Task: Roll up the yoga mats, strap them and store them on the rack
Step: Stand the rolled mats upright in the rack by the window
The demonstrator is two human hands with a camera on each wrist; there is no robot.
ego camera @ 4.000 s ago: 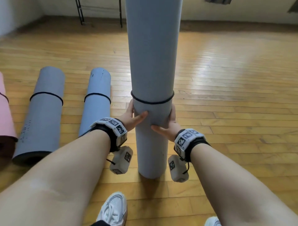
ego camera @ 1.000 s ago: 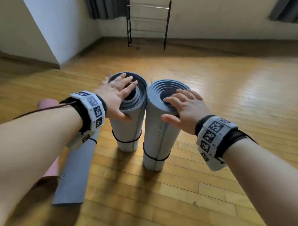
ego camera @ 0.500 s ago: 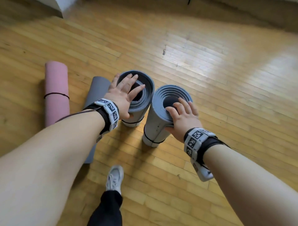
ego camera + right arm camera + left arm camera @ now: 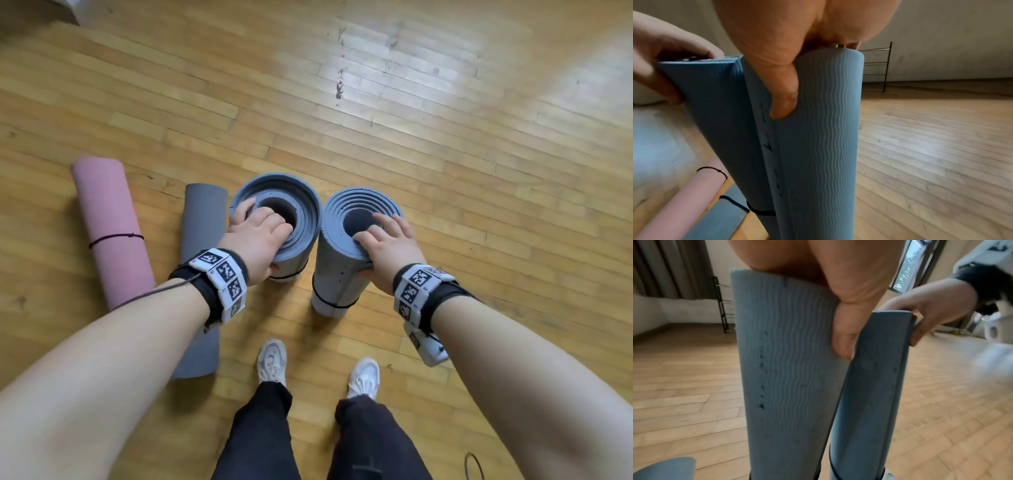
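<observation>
Two grey-blue rolled yoga mats stand upright side by side on the wooden floor, each bound low down by a black strap (image 4: 329,303). My left hand (image 4: 270,246) grips the top rim of the left mat (image 4: 308,219), fingers curled into its hollow core, thumb (image 4: 842,337) pressed on the ribbed outside (image 4: 789,369). My right hand (image 4: 373,255) grips the rim of the right mat (image 4: 337,274) the same way, its thumb (image 4: 785,100) down the outer wall (image 4: 818,146). The two rolls touch near their tops.
A strapped pink mat (image 4: 109,233) and a dark grey mat (image 4: 202,233) lie on the floor to my left. The black metal rack (image 4: 875,68) stands against the far wall. A loose black band (image 4: 474,466) lies by my right foot. My shoes are just behind the rolls.
My view has tipped down onto the mat tops. My left hand, flat on its roll before, now curls over the rim into the core. The right hand's grip has deepened.
</observation>
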